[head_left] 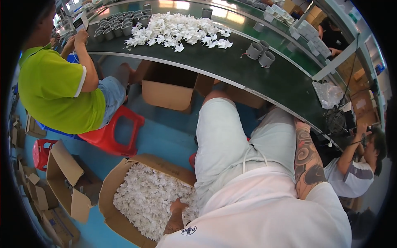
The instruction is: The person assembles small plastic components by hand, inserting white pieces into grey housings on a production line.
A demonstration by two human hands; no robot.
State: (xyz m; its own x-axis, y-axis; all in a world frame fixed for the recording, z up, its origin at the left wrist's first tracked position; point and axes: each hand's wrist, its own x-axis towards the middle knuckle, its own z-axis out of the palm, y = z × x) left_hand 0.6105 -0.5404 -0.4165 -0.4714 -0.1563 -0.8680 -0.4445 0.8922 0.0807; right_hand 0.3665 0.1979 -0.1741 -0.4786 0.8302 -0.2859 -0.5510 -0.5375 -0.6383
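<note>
At the lower left, my left hand [178,205] reaches down into a big open cardboard box [108,188] filled with small white star-like plastic pieces [144,196]. Its fingers look spread against the heap, and nothing held shows. My right hand [302,124] is at the near edge of the dark green conveyor belt [285,89], beside my right knee; its fingers are too hidden to read. A loose heap of the same white pieces [178,29] lies on the belt. Right of that heap stand three grey cups [266,59], close together.
Many grey cups [118,29] cluster at the belt's far left. A seated person in a green shirt [58,87] works there beside a red stool [113,132]. Another person [351,165] sits at right, near a small fan [336,122]. Open cartons [169,93] stand under the belt.
</note>
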